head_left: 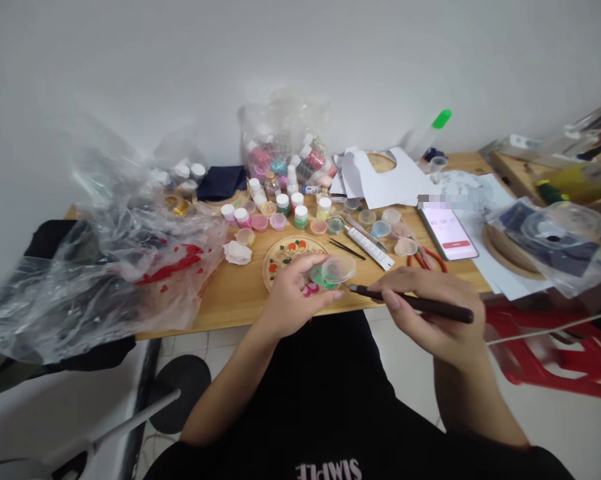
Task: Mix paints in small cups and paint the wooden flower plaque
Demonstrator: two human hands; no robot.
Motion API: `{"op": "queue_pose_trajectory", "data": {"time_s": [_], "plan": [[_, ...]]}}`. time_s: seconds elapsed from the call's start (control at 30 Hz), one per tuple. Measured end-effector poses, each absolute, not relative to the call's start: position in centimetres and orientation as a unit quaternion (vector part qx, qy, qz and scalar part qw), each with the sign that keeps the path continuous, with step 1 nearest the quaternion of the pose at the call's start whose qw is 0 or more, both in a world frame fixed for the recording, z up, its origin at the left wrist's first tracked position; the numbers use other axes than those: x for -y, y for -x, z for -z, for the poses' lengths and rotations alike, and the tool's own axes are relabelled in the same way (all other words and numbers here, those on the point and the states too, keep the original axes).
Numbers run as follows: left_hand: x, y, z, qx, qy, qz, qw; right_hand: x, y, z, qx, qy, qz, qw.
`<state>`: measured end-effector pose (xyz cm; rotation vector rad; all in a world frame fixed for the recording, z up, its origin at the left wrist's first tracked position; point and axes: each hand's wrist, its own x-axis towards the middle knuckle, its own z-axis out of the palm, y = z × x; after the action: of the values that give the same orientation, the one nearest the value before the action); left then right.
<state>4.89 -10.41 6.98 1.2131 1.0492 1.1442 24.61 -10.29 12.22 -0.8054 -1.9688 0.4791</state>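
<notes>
My left hand (296, 293) grips a small clear plastic cup (338, 269) with green stuff in it, between thumb and fingers. In my right hand (438, 313) is a dark-handled pen-like tool (420, 305) with a metal tip, pointing left. Its tip lies close to the cup's right side; whether they touch I cannot tell. Behind my left hand a round wooden disc (275, 257) with painted orange fruit and green leaves lies on the table, partly covered by that hand. Tweezers (347, 249) and a white tube (369, 248) lie just beyond the cup.
Several white-capped jars (301, 217) and small cups stand behind the disc. Crumpled plastic sheeting (130, 267) covers the table's left. To the right are orange-handled pliers (433, 259), a lit phone (449, 230) and a bagged wooden disc (510, 250). A red stool (545, 353) stands below.
</notes>
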Motion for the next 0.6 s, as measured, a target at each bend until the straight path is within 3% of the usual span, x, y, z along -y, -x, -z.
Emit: {"op": "queue_pose_trajectory", "data": {"time_s": [0.6], "plan": [[8.0, -6.0, -7.4, -0.448, -0.497, -0.467, 0.578, 8.0, -25.7, -12.6, 0.799, 0.344, -0.198, 0.451]]}}
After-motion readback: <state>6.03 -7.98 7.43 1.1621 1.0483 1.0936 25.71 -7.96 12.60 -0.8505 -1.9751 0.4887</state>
